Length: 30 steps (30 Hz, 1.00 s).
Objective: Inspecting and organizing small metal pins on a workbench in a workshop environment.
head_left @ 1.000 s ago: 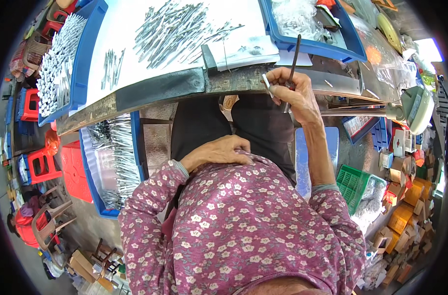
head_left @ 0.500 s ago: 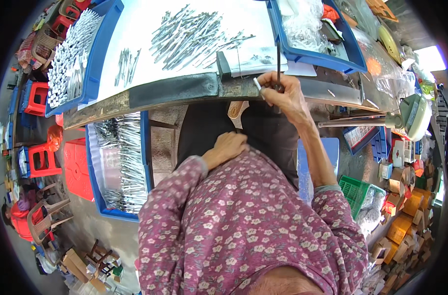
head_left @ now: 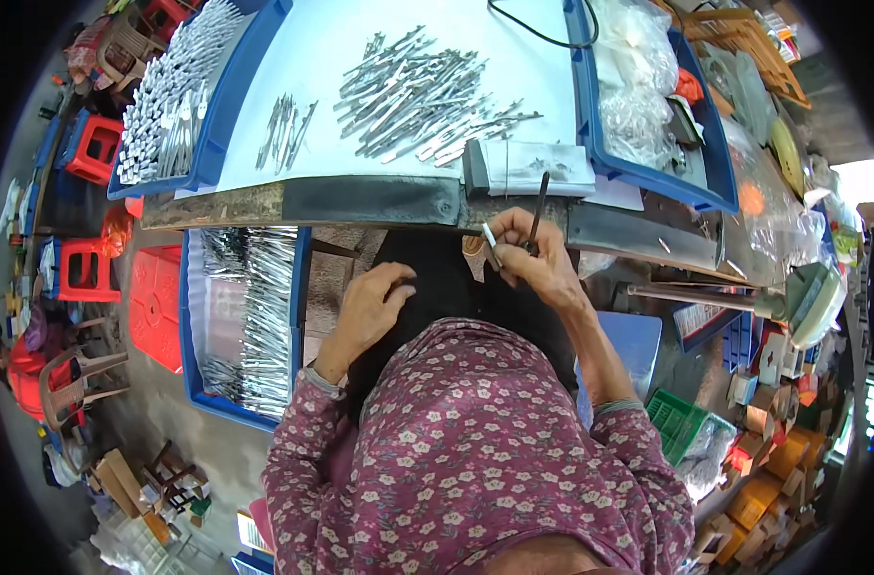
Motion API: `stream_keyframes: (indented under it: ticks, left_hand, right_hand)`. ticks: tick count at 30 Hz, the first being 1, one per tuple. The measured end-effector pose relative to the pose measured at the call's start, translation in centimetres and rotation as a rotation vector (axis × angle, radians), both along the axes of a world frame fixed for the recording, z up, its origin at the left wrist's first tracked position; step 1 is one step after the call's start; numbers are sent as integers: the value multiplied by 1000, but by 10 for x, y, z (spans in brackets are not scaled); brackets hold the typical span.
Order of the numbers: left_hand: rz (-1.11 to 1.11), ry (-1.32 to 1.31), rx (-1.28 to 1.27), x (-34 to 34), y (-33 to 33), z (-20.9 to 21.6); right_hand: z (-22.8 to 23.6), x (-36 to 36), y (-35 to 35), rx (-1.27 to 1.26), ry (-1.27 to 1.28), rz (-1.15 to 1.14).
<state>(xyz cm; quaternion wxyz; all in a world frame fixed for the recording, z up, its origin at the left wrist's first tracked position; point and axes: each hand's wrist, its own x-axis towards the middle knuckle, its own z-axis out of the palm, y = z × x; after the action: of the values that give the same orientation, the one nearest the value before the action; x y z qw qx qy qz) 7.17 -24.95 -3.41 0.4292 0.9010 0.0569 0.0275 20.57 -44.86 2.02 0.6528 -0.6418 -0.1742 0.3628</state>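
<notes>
At the table's front edge, my right hand (head_left: 544,266) is closed. A short white stick (head_left: 489,235) shows between its thumb and fingertips, and a thin dark rod (head_left: 540,203) stands up from the same grip. My left hand (head_left: 368,311) is over my lap, its fingers curved and apart, with nothing in it. Just beyond my right hand lie a dark grey block (head_left: 476,168) and a smudged white pad (head_left: 542,169). A heap of slim silvery metal pieces (head_left: 413,91) is spread on white paper (head_left: 264,62), with a smaller bunch (head_left: 284,132) to its left.
A blue tray of white-ended sticks (head_left: 207,158) stands at far left, and another blue tray with clear plastic bags (head_left: 720,182) at far right. Below the tabletop, a blue tray (head_left: 296,331) holds rows of metal pieces. A lamp (head_left: 811,297) projects at right; red stools (head_left: 84,270) stand left.
My left hand has lifted off my lap and moved left, its fingers opening. My right hand has drawn back slightly from the table with its things; the whole view has shifted.
</notes>
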Motion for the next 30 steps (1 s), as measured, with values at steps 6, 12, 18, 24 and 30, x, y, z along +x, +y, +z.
stream_keyframes:
  ticks: [6,12,18,24,30]
  left_hand:
    - [150,-401,50,82,17,38]
    - [348,-494,423,160,47,21]
    - [354,-394,529,170,55,0]
    - [289,-300,246,169,62,-1]
    - [239,-308,310,173,73,-6]
  right_hand:
    - [3,5,4,8,-2,23]
    - [11,11,-3,41,-11,-18]
    - [16,14,-7,34,22,-109]
    - [17,14,-8,46,56,-157]
    - [12,23,-8,133,44,-253]
